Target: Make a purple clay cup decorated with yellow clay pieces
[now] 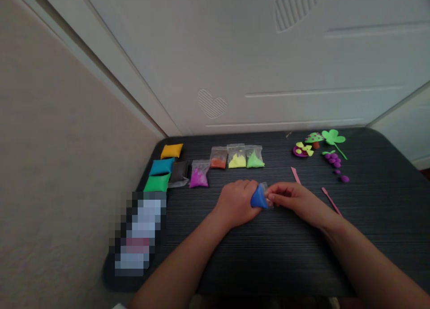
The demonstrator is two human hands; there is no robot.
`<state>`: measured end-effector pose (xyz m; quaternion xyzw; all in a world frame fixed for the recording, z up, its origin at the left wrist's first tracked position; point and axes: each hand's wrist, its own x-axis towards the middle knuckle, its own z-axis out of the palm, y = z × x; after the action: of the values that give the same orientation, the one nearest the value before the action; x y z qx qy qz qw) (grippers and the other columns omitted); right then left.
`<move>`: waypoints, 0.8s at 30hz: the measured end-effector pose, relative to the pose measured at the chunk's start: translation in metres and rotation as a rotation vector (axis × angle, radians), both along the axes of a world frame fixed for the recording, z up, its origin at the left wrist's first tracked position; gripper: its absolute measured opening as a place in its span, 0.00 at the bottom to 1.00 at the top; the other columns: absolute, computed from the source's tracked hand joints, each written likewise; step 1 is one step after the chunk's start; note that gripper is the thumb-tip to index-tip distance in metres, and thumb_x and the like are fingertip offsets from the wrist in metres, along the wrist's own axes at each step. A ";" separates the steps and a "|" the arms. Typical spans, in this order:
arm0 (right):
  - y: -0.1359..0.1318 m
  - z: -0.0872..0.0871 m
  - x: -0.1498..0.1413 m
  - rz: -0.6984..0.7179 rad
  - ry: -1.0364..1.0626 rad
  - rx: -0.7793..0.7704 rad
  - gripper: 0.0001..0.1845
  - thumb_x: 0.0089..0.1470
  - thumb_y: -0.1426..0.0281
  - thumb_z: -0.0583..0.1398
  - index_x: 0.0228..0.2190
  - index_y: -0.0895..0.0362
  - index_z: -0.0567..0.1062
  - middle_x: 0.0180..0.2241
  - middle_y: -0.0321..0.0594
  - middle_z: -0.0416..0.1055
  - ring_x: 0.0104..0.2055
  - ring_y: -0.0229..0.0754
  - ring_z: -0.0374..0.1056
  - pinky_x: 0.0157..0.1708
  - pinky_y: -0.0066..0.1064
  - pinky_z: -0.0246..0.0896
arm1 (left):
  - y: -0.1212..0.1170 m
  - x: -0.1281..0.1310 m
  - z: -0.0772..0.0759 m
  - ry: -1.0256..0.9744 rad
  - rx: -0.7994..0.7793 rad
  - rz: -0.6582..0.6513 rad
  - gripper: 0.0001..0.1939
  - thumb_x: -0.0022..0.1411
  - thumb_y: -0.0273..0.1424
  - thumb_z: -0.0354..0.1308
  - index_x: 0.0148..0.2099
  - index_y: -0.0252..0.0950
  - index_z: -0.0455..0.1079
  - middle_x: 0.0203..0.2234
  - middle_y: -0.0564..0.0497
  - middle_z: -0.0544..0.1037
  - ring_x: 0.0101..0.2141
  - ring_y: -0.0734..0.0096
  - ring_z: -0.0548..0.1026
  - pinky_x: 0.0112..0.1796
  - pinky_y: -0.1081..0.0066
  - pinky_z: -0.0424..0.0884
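A small clear bag of blue modelling clay (259,197) is between my two hands over the dark table. My left hand (238,203) is wrapped round the blue clay end of the bag. With thumb and fingers together, my right hand (289,198) pinches the clear top edge of the same bag. Two pink modelling tools lie just beyond and beside my right hand: one flat tool (295,174), partly hidden by the hand, and one thin tool (331,200) by the wrist.
Several clay bags lie at the left and middle back, among them yellow (238,159), light green (255,157) and purple (199,174). Finished clay shapes, a green clover (332,137) and purple grapes (332,159), lie back right. A white panelled door (285,67) stands behind the table (255,255).
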<state>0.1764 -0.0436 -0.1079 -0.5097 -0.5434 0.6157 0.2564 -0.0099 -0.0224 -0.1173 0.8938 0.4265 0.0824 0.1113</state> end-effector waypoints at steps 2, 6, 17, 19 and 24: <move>0.000 -0.002 0.002 0.010 -0.009 -0.007 0.09 0.50 0.64 0.59 0.28 0.57 0.74 0.25 0.33 0.69 0.28 0.34 0.62 0.33 0.27 0.57 | 0.000 0.001 -0.002 -0.001 -0.004 -0.003 0.15 0.57 0.43 0.49 0.38 0.37 0.62 0.33 0.50 0.74 0.35 0.62 0.72 0.35 0.65 0.66; -0.003 -0.004 0.001 -0.008 0.000 0.000 0.08 0.49 0.64 0.60 0.25 0.57 0.72 0.25 0.33 0.69 0.29 0.34 0.63 0.32 0.27 0.57 | -0.001 0.001 -0.005 -0.042 -0.022 -0.011 0.16 0.56 0.43 0.50 0.40 0.37 0.63 0.33 0.50 0.74 0.36 0.62 0.71 0.36 0.65 0.66; -0.008 0.002 -0.006 -0.200 -0.018 0.110 0.10 0.49 0.63 0.60 0.24 0.57 0.68 0.23 0.31 0.64 0.27 0.31 0.59 0.28 0.25 0.54 | -0.001 0.002 -0.012 -0.500 -0.023 0.048 0.36 0.51 0.33 0.58 0.60 0.36 0.49 0.54 0.42 0.60 0.55 0.56 0.56 0.56 0.55 0.52; -0.008 0.004 -0.005 -0.233 0.024 0.119 0.09 0.50 0.64 0.60 0.25 0.56 0.68 0.24 0.30 0.64 0.26 0.31 0.58 0.27 0.24 0.53 | -0.002 0.001 -0.012 -0.677 -0.081 0.025 0.37 0.52 0.32 0.58 0.61 0.37 0.46 0.57 0.43 0.56 0.57 0.58 0.54 0.57 0.56 0.51; -0.007 0.005 -0.001 -0.166 0.123 0.090 0.08 0.51 0.65 0.60 0.24 0.56 0.69 0.24 0.30 0.65 0.27 0.30 0.59 0.29 0.24 0.54 | 0.001 0.001 -0.011 -0.936 -0.431 -0.025 0.20 0.61 0.33 0.51 0.55 0.41 0.59 0.56 0.46 0.58 0.57 0.64 0.57 0.56 0.61 0.55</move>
<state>0.1758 -0.0510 -0.1034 -0.5022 -0.5096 0.5976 0.3619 -0.0093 -0.0215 -0.1278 0.7230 0.3275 0.3827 0.4729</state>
